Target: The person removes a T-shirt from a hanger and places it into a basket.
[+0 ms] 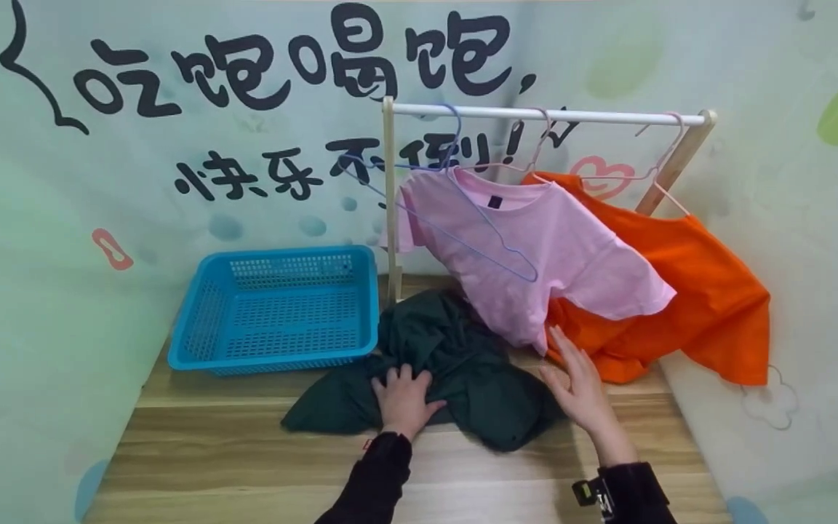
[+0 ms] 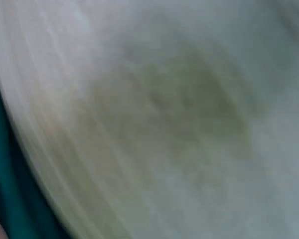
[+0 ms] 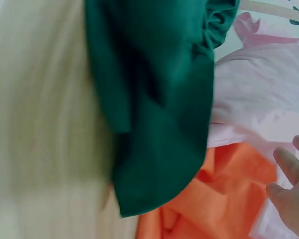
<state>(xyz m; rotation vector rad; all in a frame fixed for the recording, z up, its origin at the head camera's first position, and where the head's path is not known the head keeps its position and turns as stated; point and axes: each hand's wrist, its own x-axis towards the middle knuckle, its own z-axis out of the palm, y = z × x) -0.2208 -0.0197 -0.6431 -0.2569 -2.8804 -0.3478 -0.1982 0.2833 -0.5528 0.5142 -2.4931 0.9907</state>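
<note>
A crumpled dark green garment point(image 1: 455, 364) lies in a heap on the wooden table. On its front left part rests my left hand point(image 1: 404, 400), with the fingers spread over the cloth. My right hand point(image 1: 583, 393) is held beside the heap's right end, fingers extended and nothing in them. Just beyond its fingertips hang a pink T-shirt point(image 1: 513, 240) and an orange garment point(image 1: 710, 291). In the right wrist view, the green cloth point(image 3: 159, 139) shows a loose flap, apart from the fingers point(image 3: 291, 167). The left wrist view is blurred, with only a strip of green cloth point(image 2: 10, 164) at its edge.
A blue plastic basket point(image 1: 273, 313) stands behind and left of the heap. The small rack with a white rail point(image 1: 608, 116) holds the two garments on pink hangers, plus a bare blue hanger point(image 1: 492, 233) in front of the pink T-shirt. Printed fabric walls surround the table.
</note>
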